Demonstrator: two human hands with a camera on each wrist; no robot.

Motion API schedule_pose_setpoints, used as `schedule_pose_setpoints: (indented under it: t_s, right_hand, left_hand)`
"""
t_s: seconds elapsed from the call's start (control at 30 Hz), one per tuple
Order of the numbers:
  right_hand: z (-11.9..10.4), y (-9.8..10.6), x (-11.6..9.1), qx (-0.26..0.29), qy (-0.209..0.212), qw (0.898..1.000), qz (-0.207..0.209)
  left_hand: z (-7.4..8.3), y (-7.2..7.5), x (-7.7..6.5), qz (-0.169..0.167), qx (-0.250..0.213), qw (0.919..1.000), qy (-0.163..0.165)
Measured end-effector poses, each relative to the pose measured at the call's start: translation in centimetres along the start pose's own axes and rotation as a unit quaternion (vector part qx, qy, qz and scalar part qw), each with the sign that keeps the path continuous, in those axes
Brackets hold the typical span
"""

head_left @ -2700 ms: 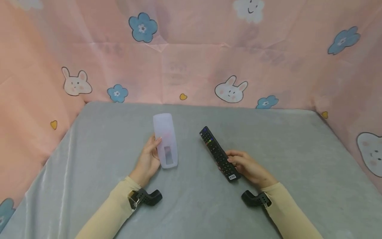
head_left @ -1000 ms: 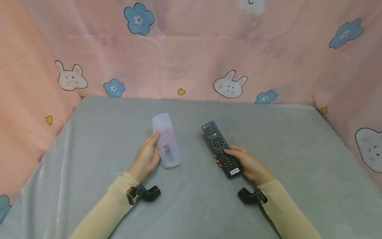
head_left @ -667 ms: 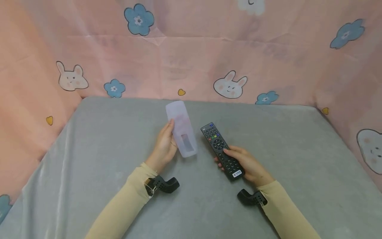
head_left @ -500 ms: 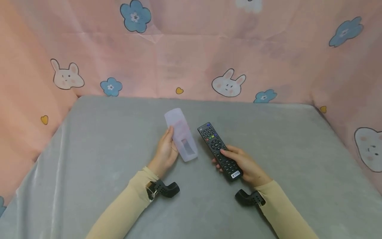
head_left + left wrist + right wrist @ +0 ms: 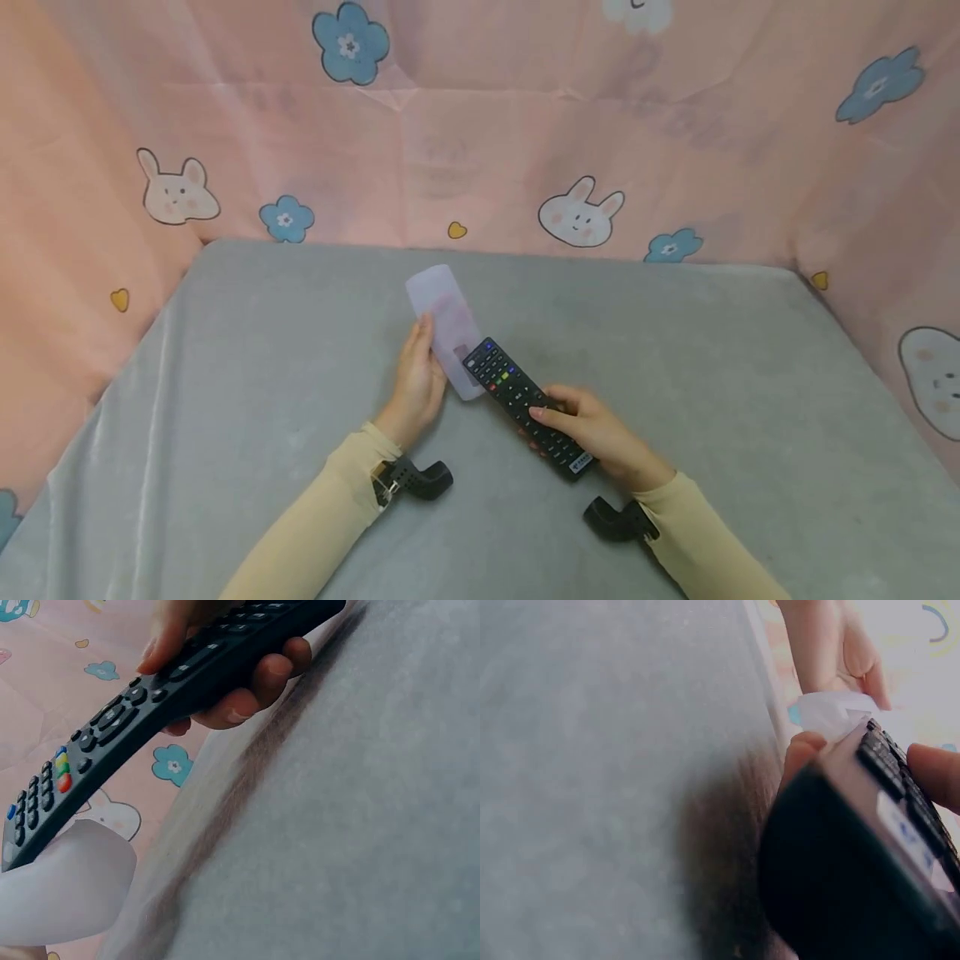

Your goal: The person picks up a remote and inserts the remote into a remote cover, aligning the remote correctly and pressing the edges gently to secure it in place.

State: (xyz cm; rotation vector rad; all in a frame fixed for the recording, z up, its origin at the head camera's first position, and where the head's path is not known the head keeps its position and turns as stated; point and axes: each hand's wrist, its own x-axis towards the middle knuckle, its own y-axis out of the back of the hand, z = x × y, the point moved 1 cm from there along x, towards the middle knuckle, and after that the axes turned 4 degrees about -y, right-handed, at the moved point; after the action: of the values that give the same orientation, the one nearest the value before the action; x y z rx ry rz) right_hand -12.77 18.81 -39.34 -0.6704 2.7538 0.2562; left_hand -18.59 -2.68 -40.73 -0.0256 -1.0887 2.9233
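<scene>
My left hand (image 5: pixel 416 379) grips a translucent, pale lilac remote control cover (image 5: pixel 442 304) by its left edge, thumb on the near face. A rectangular opening shows near the cover's lower end. In my right hand (image 5: pixel 600 433) is a black remote control (image 5: pixel 517 400), thumb on the buttons and fingers beneath. The remote's top end overlaps the cover's lower end in the head view. The left wrist view has that top end of the remote (image 5: pixel 45 802) right at the cover (image 5: pixel 82 889); whether it is inside, I cannot tell. Both are held above the table.
A grey cloth covers the table (image 5: pixel 675 358). Behind and at the sides hangs a pink curtain (image 5: pixel 480 150) printed with rabbits and flowers. Black wrist cameras sit on both sleeves, the left camera (image 5: pixel 423 479) and the right camera (image 5: pixel 615 521).
The left hand has carried the cover rightward toward the middle. In the last half second the right hand has moved the remote left, bringing its top end to the cover.
</scene>
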Motion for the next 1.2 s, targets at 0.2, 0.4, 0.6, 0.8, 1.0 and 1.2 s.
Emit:
schedule_pose_setpoints:
  t_s: [0.2, 0.4, 0.6, 0.8, 1.0, 1.2]
  right_hand:
    - [0.3, -0.2, -0.3, -0.039, 0.013, 0.999, -0.016]
    - [0.4, 0.1, -0.5, -0.036, 0.014, 0.999, -0.029]
    - [0.3, 0.5, -0.5, -0.044, 0.017, 0.998, -0.038]
    - [0.3, 0.3, -0.6, -0.059, 0.013, 0.997, -0.045]
    - [0.4, 0.1, -0.6, -0.094, 0.024, 0.994, -0.045]
    - [0.5, 0.1, 0.0, -0.128, 0.032, 0.991, -0.034]
  left_hand:
    - [0.0, 0.0, -0.2, -0.007, -0.013, 0.9999, 0.0]
    - [-0.1, -0.4, -0.2, -0.008, -0.033, 0.9994, -0.003]
    - [-0.3, -0.9, -0.2, -0.036, -0.023, 0.9991, -0.002]
    - [-0.3, -1.0, -0.4, -0.053, -0.01, 0.9985, 0.012]
    - [-0.5, -0.5, -0.6, -0.068, 0.025, 0.997, 0.028]
    - [-0.5, -0.1, -0.7, -0.126, 0.089, 0.9858, 0.066]
